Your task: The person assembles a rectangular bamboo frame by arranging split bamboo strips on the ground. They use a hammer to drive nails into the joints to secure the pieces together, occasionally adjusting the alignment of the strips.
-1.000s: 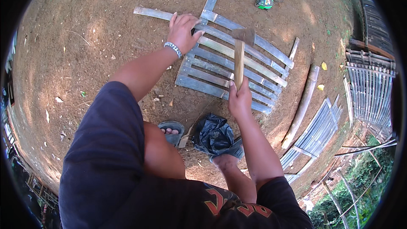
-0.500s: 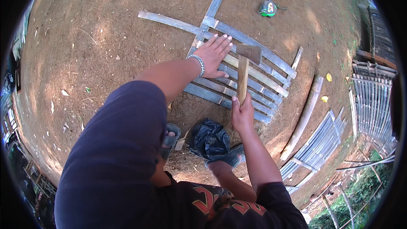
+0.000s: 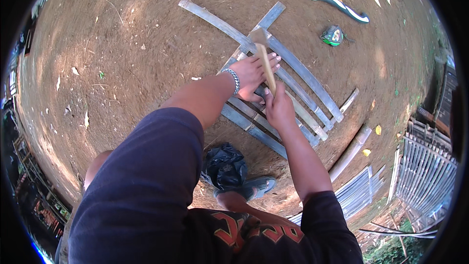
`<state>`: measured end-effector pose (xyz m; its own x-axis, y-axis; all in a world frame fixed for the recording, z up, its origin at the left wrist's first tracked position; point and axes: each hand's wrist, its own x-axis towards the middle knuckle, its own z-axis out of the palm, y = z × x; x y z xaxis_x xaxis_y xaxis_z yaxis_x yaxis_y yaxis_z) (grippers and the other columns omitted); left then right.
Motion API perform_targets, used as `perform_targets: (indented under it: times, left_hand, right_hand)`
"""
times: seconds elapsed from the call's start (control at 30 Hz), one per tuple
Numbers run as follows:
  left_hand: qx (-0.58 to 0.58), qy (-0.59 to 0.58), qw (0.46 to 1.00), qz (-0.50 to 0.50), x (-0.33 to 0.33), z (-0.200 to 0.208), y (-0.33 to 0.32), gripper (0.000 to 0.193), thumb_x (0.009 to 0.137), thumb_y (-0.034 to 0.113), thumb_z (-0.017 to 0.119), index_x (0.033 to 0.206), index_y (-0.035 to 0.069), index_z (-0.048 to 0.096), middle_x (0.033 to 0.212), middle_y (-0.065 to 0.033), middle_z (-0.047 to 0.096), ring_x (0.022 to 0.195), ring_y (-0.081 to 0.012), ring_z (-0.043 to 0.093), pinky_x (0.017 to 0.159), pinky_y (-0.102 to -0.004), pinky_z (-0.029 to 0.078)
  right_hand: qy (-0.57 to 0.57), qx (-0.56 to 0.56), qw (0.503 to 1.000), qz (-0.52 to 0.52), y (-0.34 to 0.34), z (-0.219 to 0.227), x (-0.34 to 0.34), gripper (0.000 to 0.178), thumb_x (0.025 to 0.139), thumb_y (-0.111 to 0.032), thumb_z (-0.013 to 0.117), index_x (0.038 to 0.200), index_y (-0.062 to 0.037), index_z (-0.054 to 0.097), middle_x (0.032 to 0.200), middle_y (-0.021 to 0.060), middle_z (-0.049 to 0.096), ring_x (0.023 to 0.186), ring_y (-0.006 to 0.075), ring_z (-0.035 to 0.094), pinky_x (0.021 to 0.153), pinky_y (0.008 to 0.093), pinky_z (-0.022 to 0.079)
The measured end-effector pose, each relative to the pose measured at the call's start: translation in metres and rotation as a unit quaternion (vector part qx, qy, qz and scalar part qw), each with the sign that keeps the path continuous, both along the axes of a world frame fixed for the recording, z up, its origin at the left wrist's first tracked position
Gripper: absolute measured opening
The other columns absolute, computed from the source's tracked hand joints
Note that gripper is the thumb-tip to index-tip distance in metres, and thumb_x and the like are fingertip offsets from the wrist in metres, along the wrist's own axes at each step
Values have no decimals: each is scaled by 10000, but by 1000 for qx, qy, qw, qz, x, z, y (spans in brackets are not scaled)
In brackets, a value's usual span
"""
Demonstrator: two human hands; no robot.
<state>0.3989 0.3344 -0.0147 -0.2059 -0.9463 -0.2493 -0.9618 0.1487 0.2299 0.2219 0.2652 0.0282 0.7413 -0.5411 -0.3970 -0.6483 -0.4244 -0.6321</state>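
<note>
Bamboo slats lie side by side on the ground, set across a crosspiece at their far left end. My left hand, with a chain bracelet at the wrist, presses flat on the slats near that crosspiece, fingers stretched out. In my right hand is a hatchet, gripped by its wooden handle. Its blurred metal head is over the far end of the slats, just beyond my left fingers. The handle crosses in front of those fingers and partly hides them. Whether the head touches a slat, I cannot tell.
A saw with a white and black handle lies at the far right, a green and grey tape measure nearer. A crumpled black plastic bag sits by my foot. Rightward are a bamboo pole and slatted panels.
The hatchet has swung left and away from me, its head now near the crosspiece. My left hand stays on the slats. The whole view has shifted and turned slightly.
</note>
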Motion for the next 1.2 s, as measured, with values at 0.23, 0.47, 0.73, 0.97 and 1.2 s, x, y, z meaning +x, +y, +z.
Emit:
perform_targets:
  times: [0.23,0.47,0.73,0.97,1.2]
  left_hand:
    - [-29,5,1000,7,-1,-5,5,1125,817,753,542,1563,-43,269,1654,-209,238,1550,-320,192,1275,-453,115]
    - [10,-1,1000,-4,0,3,-1,1110,826,736,543,1565,-45,266,1658,-217,216,1555,-329,170,1272,-454,128]
    - [28,-27,999,-16,0,9,-2,1092,841,737,524,1554,-54,283,1643,-223,254,1546,-343,191,1275,-459,107]
    - [22,-28,999,-19,-1,8,0,1087,842,731,535,1551,-54,283,1648,-221,236,1555,-343,157,1280,-456,88]
    - [-39,1,999,3,-4,4,0,1067,867,721,534,1567,-35,258,1658,-200,224,1563,-305,137,1280,-460,71]
  right_hand:
    - [-3,-6,1000,27,-7,-11,-3,397,1029,-242,543,1353,-43,430,994,338,655,919,539,644,753,580,503]
    - [-160,-80,983,-32,7,-17,-19,358,1016,-217,562,1294,-31,434,859,289,677,793,521,653,689,577,504]
    - [-110,-52,991,-50,3,-12,-13,356,1014,-257,565,1252,-20,446,862,304,671,825,531,643,703,594,491]
    - [-61,-19,997,-47,-3,5,-2,331,1021,-254,560,1225,-7,479,912,308,665,847,526,641,704,572,491]
    - [-157,77,963,-207,29,-3,-29,279,1043,-226,526,1200,-2,468,785,148,604,691,275,620,614,385,479]
